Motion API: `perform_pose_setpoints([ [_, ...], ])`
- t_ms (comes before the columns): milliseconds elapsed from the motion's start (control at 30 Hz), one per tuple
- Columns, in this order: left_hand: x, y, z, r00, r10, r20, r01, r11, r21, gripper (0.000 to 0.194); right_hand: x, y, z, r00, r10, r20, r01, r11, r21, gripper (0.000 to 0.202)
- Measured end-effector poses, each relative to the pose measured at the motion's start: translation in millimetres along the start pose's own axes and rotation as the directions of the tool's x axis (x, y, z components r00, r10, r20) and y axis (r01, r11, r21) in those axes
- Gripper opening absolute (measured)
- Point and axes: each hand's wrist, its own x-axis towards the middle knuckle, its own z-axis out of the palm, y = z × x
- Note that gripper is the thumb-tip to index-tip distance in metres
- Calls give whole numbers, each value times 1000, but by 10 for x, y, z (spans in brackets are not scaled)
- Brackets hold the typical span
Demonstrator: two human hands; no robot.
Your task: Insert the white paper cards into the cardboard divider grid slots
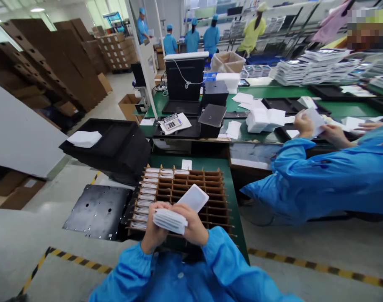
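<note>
My fingers (191,218) are curled shut around a stack of thin white packets (169,221), which sits squarely between both palms: my left hand (155,228) clamps its near end from the left, and my right hand (194,228) wraps it from the right. One white packet (194,197) stands tilted up and away from the top of the stack, its lower edge pinched at my right fingertips, its far end free in the air. Directly beyond and beneath my hands I see the brown cardboard divider box (210,188) resting on the green table (232,188); the cells down its left columns already hold white packets, while those to the right look open. To my right, a co-worker's blue sleeve (320,176) stretches across toward another bench.
</note>
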Motion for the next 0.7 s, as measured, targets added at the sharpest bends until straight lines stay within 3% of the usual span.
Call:
perform_pose_setpoints([
  [67,308,-35,-181,985,169,-33,-164,979,119,29,389,-30,45,997,-50,-60,48,998,-45,22],
  [133,584,-119,-359,971,236,-35,-225,955,195,31,760,11,119,992,-66,-110,61,997,-48,14],
  [267,833,-464,-660,988,144,-54,-137,983,124,36,1232,308,356,994,74,-86,-67,995,78,20],
  [400,713,-929,-841,999,37,-34,-36,998,43,41,1294,673,668,970,222,-101,-202,963,176,31],
  [500,641,-1135,-877,1000,21,-11,-21,1000,-2,40,1281,803,846,957,251,-145,-221,956,195,34],
  [600,775,-1113,-864,997,47,67,-45,998,-33,40,1369,781,846,961,236,-146,-204,958,201,32],
  [700,1120,-939,-859,975,99,201,-96,995,-22,36,1534,706,637,968,208,-141,-175,960,220,30],
])
